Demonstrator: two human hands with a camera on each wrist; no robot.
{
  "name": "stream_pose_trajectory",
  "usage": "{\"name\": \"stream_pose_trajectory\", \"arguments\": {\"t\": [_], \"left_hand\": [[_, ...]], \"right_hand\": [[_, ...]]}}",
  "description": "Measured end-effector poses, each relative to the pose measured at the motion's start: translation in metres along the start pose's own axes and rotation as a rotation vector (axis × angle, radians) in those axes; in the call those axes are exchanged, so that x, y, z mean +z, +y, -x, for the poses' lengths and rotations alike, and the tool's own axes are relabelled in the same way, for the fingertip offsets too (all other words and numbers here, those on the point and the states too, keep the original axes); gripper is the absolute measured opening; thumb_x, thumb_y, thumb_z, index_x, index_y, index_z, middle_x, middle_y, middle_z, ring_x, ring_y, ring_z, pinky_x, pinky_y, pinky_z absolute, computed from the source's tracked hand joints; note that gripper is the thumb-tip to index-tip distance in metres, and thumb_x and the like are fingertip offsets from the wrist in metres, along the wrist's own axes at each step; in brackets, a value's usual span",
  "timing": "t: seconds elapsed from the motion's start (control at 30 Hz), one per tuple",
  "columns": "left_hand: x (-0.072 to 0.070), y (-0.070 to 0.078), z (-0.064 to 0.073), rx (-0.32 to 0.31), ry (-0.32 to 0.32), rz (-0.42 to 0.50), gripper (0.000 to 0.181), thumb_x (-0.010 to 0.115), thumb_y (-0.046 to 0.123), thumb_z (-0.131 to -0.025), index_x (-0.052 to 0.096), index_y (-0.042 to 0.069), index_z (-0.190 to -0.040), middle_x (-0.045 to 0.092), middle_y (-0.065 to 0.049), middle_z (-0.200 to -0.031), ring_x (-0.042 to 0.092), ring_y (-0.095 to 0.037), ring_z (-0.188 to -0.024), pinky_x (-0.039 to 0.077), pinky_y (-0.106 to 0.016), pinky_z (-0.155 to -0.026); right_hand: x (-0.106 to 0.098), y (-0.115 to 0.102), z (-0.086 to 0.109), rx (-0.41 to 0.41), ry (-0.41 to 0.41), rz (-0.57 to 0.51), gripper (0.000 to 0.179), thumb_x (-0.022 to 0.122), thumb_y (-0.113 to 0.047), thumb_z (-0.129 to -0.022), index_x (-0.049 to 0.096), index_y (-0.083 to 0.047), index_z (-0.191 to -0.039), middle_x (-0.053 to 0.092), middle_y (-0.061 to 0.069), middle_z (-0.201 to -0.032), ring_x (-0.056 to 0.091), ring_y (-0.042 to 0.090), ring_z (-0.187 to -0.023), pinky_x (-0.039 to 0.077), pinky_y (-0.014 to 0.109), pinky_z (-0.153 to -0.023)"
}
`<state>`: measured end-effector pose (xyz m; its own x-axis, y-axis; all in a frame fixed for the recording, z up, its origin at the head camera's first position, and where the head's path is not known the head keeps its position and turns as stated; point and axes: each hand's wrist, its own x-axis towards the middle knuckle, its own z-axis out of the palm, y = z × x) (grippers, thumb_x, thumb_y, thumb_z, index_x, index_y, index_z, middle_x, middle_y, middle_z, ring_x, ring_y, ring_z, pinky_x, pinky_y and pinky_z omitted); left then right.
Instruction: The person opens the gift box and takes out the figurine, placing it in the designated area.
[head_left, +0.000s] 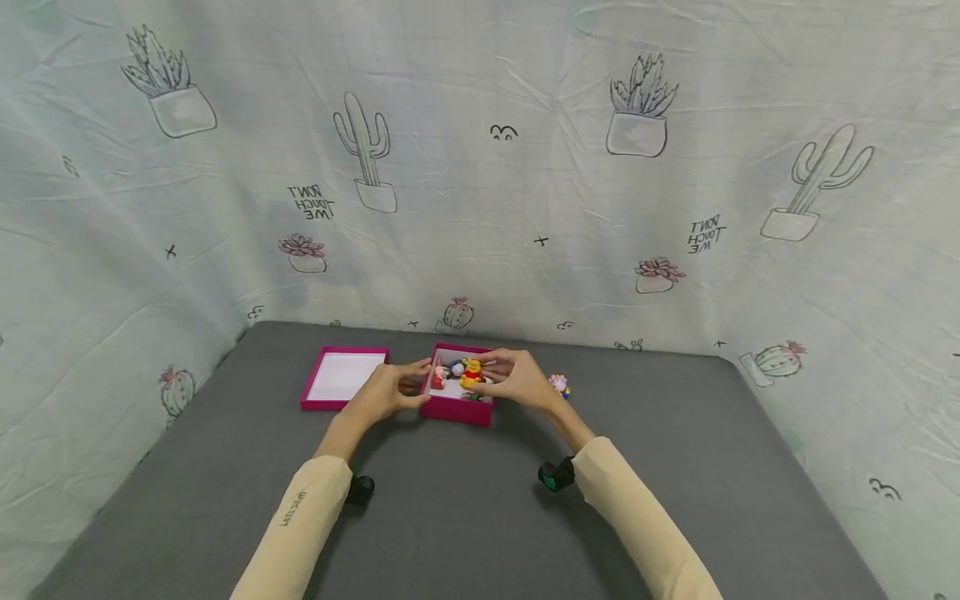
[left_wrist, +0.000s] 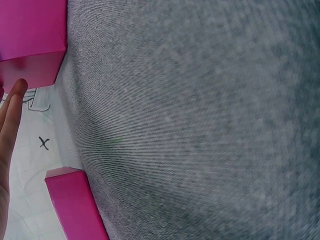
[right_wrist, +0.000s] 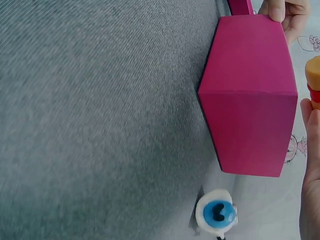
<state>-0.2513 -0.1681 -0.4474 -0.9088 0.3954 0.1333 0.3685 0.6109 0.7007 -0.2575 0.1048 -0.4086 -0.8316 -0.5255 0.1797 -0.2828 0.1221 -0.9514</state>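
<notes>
A magenta open-top box [head_left: 459, 410] stands near the back of the table. Against its left wall rest the fingers of my left hand [head_left: 385, 392], mostly straight, the thumb at the front corner. Over the box's right side, my right hand [head_left: 521, 380] pinches a yellow bear figurine [head_left: 471, 374] in a red shirt between thumb and fingers. The right wrist view catches only part of this bear figurine [right_wrist: 314, 75]. Inside the box are a pink-and-red figurine [head_left: 438, 379] and a grey-blue one [head_left: 457, 367]. Something dark green lies near the front, partly hidden.
Left of the box lies a shallow magenta lid [head_left: 339, 378], its white inside facing up. A small pink, white and blue figurine [head_left: 559, 384] is on the grey table [head_left: 465, 517] to the right, beyond my right hand. A printed cloth [head_left: 480, 208] hangs behind.
</notes>
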Motion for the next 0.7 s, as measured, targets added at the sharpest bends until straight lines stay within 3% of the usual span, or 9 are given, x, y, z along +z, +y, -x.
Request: {"name": "stream_pose_trajectory", "arguments": {"t": [0.2,0.7], "left_hand": [[-0.001,0.001,0.0,0.002,-0.015,0.002,0.057,0.08,0.017,-0.079,0.059,0.0,-0.129,0.051,-0.009,-0.14,0.065,-0.027,-0.105,0.054,-0.039,-0.086],[-0.002,0.002,0.0,0.01,-0.02,-0.007,0.056,0.08,0.016,-0.08,0.059,0.0,-0.129,0.05,-0.01,-0.14,0.065,-0.027,-0.104,0.053,-0.041,-0.087]], "right_hand": [[-0.009,0.019,0.001,-0.008,0.039,0.014,0.042,0.079,0.002,-0.076,0.066,0.004,-0.116,0.064,0.019,-0.116,0.066,0.025,-0.105,0.053,0.04,-0.087],[-0.042,0.022,0.029,-0.004,0.081,0.002,0.043,0.078,0.0,-0.078,0.063,0.007,-0.118,0.062,0.023,-0.12,0.063,0.031,-0.108,0.052,0.033,-0.088]]}}
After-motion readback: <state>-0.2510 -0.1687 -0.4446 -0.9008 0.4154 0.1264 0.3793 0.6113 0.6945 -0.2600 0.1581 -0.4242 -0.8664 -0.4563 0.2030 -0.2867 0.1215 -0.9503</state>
